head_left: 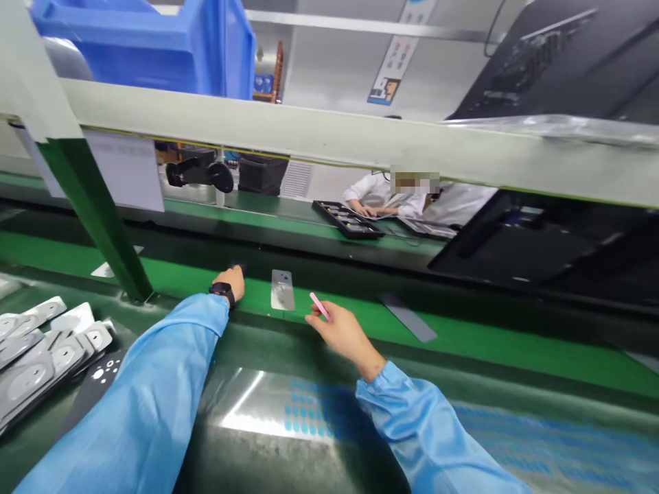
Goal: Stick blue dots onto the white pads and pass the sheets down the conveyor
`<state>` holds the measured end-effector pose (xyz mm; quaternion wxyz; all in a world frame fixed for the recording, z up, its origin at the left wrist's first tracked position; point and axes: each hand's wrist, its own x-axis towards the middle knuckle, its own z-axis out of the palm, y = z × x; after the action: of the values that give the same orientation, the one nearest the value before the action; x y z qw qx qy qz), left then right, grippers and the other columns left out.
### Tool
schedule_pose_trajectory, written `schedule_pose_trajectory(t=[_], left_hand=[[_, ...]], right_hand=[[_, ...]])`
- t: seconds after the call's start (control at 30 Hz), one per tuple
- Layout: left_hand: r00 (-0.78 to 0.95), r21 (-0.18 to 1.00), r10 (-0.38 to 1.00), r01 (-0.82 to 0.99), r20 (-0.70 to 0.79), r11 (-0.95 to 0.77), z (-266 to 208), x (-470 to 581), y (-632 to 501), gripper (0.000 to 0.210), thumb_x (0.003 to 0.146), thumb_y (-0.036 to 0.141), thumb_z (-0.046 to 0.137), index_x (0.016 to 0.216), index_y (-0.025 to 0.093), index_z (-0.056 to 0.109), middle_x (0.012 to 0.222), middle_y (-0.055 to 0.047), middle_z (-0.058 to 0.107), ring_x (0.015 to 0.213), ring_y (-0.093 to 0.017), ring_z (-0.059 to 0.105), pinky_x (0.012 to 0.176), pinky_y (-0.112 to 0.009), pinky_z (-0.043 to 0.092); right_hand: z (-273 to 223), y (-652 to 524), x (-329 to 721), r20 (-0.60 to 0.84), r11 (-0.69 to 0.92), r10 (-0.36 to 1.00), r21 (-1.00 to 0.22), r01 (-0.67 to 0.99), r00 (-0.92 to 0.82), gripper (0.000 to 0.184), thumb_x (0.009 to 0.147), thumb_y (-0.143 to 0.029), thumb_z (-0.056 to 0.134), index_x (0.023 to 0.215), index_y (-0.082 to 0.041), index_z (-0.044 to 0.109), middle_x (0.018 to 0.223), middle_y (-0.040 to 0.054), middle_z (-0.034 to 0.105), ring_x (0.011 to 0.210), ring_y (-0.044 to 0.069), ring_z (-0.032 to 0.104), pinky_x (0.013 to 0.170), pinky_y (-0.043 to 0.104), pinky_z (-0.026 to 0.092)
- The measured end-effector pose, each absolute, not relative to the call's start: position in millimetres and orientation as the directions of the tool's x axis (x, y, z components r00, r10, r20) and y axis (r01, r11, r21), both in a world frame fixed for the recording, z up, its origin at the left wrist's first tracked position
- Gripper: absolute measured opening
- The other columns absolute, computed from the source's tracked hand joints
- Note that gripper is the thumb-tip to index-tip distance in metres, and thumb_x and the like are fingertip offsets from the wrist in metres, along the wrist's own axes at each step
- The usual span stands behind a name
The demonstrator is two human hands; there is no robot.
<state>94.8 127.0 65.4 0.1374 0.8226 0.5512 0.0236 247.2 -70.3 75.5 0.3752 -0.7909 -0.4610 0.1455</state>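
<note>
My left hand (234, 281), with a black watch (223, 291) at its wrist, reaches over the far side of the green belt (329, 322). Its fingers look curled together, and a small dark shape shows at their tips, too unclear to name. Between my hands a silvery phone-shaped plate (283, 291) lies flat on the belt, touched by neither. My right hand (344, 332) is closed around a thin pink stick (320, 306), whose end points up and left. To its right lies a grey flat panel (408, 318).
Pale phone-shaped parts (46, 350) are piled at left beside a green post (97, 213). A clear sheet with blue dots (309, 412) lies on the near bench. Overhead run a white beam (309, 130) and a blue bin (139, 48). Beyond, a person (386, 195) sits near a black tray (347, 218).
</note>
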Motion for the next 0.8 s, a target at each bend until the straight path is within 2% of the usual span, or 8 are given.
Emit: schedule_pose_trajectory(t=[0.07,0.13,0.23,0.37,0.47,0.57,0.67,0.8], left_hand=[[0.432,0.247,0.9,0.881,-0.066,-0.404,76.2,91.8,126.2,0.034,0.093,0.031,0.052,0.122,0.013,0.054,0.109,-0.013,0.065,0.098,-0.024,0.063,0.087,-0.042,0.05],[0.451,0.25,0.892,0.866,-0.014,-0.433,92.3,83.1,122.8,0.033,0.09,0.021,0.049,0.122,0.012,0.056,0.107,-0.017,0.067,0.1,-0.028,0.064,0.086,-0.041,0.049],[0.47,0.278,0.881,0.841,0.047,-0.464,116.1,55.1,106.3,0.037,0.086,0.018,0.045,0.119,0.017,0.061,0.112,-0.014,0.068,0.102,-0.027,0.064,0.085,-0.033,0.048],[0.546,0.483,0.83,0.701,0.111,-0.525,117.8,-0.1,47.5,0.037,0.077,0.022,0.045,0.104,0.022,0.07,0.103,-0.002,0.072,0.089,-0.02,0.066,0.082,-0.026,0.05],[0.608,0.676,0.794,0.593,-0.018,-0.438,86.7,-32.4,-11.0,0.036,0.077,0.029,0.043,0.097,0.021,0.072,0.094,-0.002,0.074,0.08,-0.02,0.066,0.076,-0.028,0.051],[0.611,0.768,0.77,0.579,-0.186,-0.274,49.9,-49.0,-52.6,0.036,0.077,0.032,0.044,0.098,0.019,0.07,0.089,-0.004,0.073,0.074,-0.019,0.067,0.069,-0.028,0.051],[0.63,0.735,0.731,0.621,-0.262,-0.271,36.6,-56.2,-69.1,0.031,0.078,0.031,0.048,0.1,0.02,0.067,0.089,-0.004,0.073,0.075,-0.019,0.067,0.067,-0.028,0.05],[0.647,0.512,0.689,0.734,-0.326,-0.446,52.1,-55.3,-66.9,0.03,0.082,0.029,0.054,0.109,0.023,0.064,0.083,-0.003,0.072,0.077,-0.022,0.068,0.07,-0.031,0.049]], right_hand=[[76.8,-87.5,240.8,0.06,-0.264,0.832,-0.831,0.49,0.551,0.012,0.068,-0.031,0.063,0.066,-0.019,0.065,0.065,0.0025,0.063,0.058,0.017,0.055,0.057,0.029,0.04],[75.0,-101.6,232.9,-0.021,-0.184,0.837,-0.952,0.244,0.546,0.021,0.068,-0.038,0.062,0.062,-0.018,0.064,0.073,0.0057,0.065,0.053,0.015,0.052,0.052,0.029,0.04],[65.7,-119.1,217.6,-0.049,-0.044,0.842,-0.999,-0.022,0.538,0.029,0.066,-0.044,0.065,0.061,-0.016,0.065,0.078,0.0073,0.065,0.055,0.013,0.052,0.052,0.028,0.044],[47.1,-135.4,198.6,-0.177,-0.168,0.855,-0.984,-0.063,0.487,0.038,0.069,-0.054,0.067,0.071,-0.016,0.066,0.049,-0.0039,0.048,0.042,0.009,0.042,0.039,0.022,0.036],[33.9,-138.9,190.6,-0.274,-0.26,0.89,-0.961,-0.088,0.364,0.039,0.07,-0.055,0.066,0.073,-0.017,0.061,0.053,-0.0009,0.057,0.043,0.011,0.051,0.04,0.023,0.043],[23.6,-136.5,187.7,-0.326,-0.323,0.894,-0.944,-0.06,0.307,0.031,0.072,-0.046,0.069,0.071,-0.017,0.057,0.057,0.0027,0.063,0.047,0.013,0.059,0.045,0.024,0.05],[17.0,-133.6,187.0,-0.361,-0.367,0.872,-0.929,-0.047,0.332,0.024,0.073,-0.037,0.069,0.07,-0.017,0.054,0.057,0.0015,0.064,0.046,0.012,0.06,0.044,0.022,0.051],[13.5,-133.2,186.7,-0.32,-0.347,0.877,-0.938,0.013,0.359,0.021,0.074,-0.034,0.067,0.073,-0.018,0.053,0.057,0.0,0.064,0.043,0.011,0.059,0.04,0.021,0.049]])
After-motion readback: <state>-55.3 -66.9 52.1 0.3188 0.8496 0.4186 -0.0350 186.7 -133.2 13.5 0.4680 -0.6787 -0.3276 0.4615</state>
